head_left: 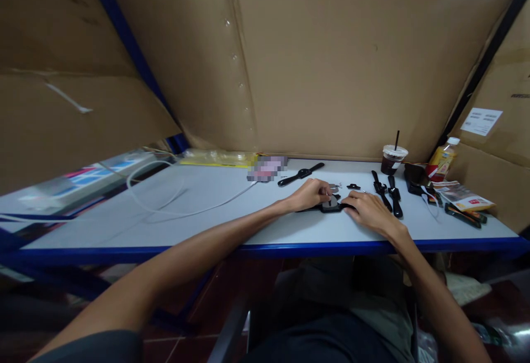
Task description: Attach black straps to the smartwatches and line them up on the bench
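A black spokeshave [331, 206] with a grey plate on its middle lies on the table before me. My left hand [311, 194] is over its left side, fingers bent and pinched at the grey plate; whether they hold a small part is hidden. On the other side, my right hand [368, 211] grips the spokeshave's right handle. Just behind the hands lie a loose grey blade [333, 188] and a small black part [353, 186]. Another spokeshave [304, 173] rests behind my left hand. Two more, a spokeshave [381, 189] and its neighbour [395, 196], lie beyond my right hand.
A lidded drink cup [393, 159] with a straw and a juice bottle [444, 159] stand at back right, near a black tray [414, 178] and packets [466, 194]. A white cable [199, 212] crosses the left side to a blurred phone-like item [268, 168]. Cardboard [331, 64] walls the table.
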Demonstrator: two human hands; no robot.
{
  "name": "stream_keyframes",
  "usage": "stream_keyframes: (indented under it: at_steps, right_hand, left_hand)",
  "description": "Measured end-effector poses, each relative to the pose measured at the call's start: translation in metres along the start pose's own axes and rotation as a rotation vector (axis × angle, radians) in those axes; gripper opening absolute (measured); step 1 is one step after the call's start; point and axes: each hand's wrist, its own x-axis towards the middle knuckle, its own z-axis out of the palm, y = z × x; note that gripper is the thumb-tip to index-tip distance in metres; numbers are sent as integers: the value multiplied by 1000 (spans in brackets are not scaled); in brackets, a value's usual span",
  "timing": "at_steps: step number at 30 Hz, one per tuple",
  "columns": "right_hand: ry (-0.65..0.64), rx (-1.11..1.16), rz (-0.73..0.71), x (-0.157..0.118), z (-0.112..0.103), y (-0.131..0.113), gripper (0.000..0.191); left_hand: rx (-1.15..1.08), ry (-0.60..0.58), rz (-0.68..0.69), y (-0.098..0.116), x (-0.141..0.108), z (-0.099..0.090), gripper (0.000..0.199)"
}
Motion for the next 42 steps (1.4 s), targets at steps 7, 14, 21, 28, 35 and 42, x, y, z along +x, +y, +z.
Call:
stream_keyframes:
  at_steps: [7,14,21,28,35,42]
  right_hand:
    - [-33,-68,23,2,4,-9,22]
    - [-56,-115,13,1,2,-17,21]
    - [-71,-104,15,0,-4,-16,20]
    - [-74,-56,37,-1,-7,-16,21]
    - [-47,41,50,-2,-4,-12,24]
    - [427,110,201,-11,-18,26,29]
  left_hand:
    - [-111,-108,-75,-6,3,-5,20]
    - [-175,-139,-129,-14,6,-4,18]
    - [-148,-158,-78,-12,5,-3,13]
    - [-135,-178,-62,-7,3,-4,14]
    - [-100,-202,-47,-5,3,-7,19]
    - [-60,22,-79,-9,8,-21,21]
